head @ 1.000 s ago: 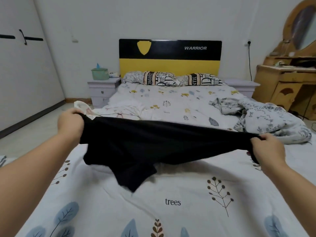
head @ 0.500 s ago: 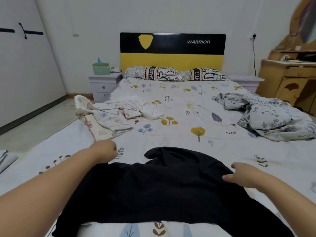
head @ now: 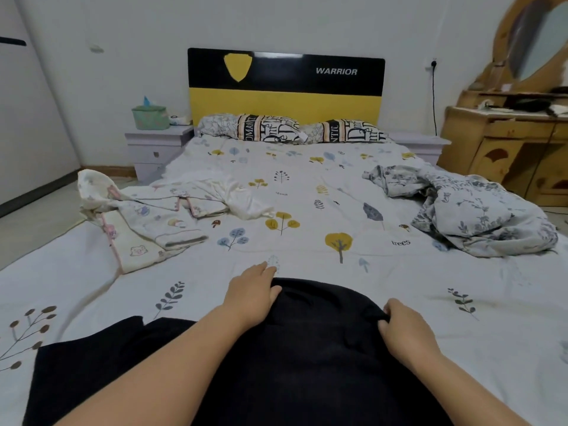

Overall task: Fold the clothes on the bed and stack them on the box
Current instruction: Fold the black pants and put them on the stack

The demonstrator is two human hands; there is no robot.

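A black garment (head: 307, 358) lies spread on the bed (head: 307, 186) right in front of me, its far edge rounded. My left hand (head: 250, 292) lies at that far edge with its fingers stretched forward and the thumb on the cloth. My right hand (head: 399, 329) pinches a fold of the black cloth at the garment's right edge. A cream printed garment (head: 144, 216) lies crumpled at the bed's left side. A grey floral garment (head: 470, 210) is heaped at the right side. No box is in view.
Two patterned pillows (head: 289, 130) lie under the black-and-yellow headboard (head: 285, 87). A nightstand (head: 153, 146) with a green tissue box (head: 150, 116) stands at the left. A wooden dresser (head: 507, 146) with a mirror is at the right.
The black garment, held stretched in the air a second ago, now lies on the bed. Both hands have moved inward to its far edge.
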